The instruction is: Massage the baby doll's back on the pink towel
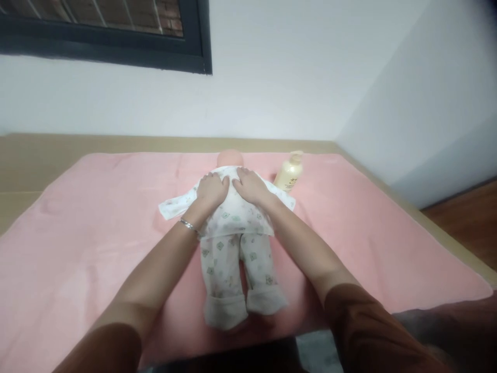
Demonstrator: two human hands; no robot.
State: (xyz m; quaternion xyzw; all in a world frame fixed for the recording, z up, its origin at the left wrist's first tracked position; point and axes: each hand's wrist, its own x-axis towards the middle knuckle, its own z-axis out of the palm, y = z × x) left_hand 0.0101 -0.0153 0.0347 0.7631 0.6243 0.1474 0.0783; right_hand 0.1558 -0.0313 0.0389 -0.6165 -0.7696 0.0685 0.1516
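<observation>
A baby doll (230,158) lies in the middle of a pink blanket, its bald head at the far end and no face showing. It wears a white patterned top (236,220) with the sleeves spread sideways, and matching trousers (223,264) with turned-up cuffs. My left hand (213,189) rests flat on the upper left of the top, fingers pointing away from me. On the upper right, my right hand (250,186) lies the same way, its fingers stretched out. The two thumbs are close together near the middle. Neither hand grips anything.
A pale yellow pump bottle (289,172) stands on the pink blanket (116,223), just beyond the doll's right sleeve. Under the blanket is a light wooden surface (23,160). A white wall (272,77) and a dark-framed window (198,41) stand behind.
</observation>
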